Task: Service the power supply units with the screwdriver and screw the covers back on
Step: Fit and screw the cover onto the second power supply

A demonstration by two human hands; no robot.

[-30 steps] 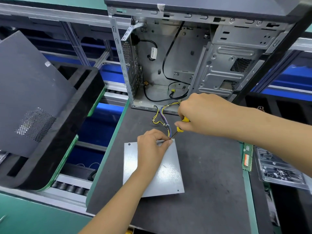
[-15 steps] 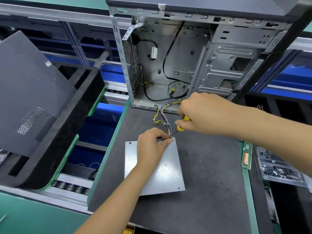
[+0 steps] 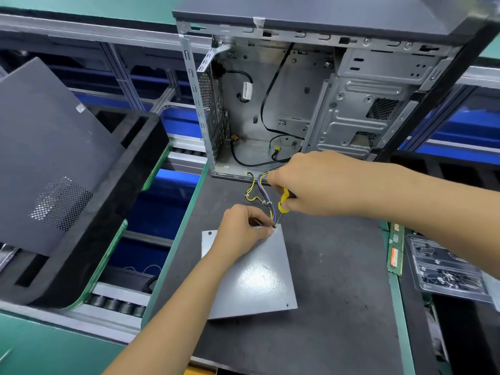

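Dark matting covers the counter [image 3: 338,293], with an open computer case [image 3: 311,104] standing at its far edge and a conveyor line running behind and to the left. On the counter's middle lies the power supply unit [image 3: 251,277], cover side up, its grey cover plate turned slightly so one near corner points toward the counter's near right side. A bundle of coloured wires [image 3: 259,190] runs from its far edge toward the case.

The step in hand looks like driving a cover screw at the unit's far right corner. The right hand [image 3: 311,185] grips the yellow-handled screwdriver [image 3: 282,205], whose long axis slants from the handle, up and right, down to the tip at the left, set on the screw [image 3: 275,226]. The left hand [image 3: 243,231] rests on the cover, fingertips pinching at the screw to steady it.

Next, I judge, the driver needs turning with downward pressure while kept in line with the screw, the left fingers drawing clear once the thread bites. Another screw head [image 3: 209,233] shows at the far left corner.
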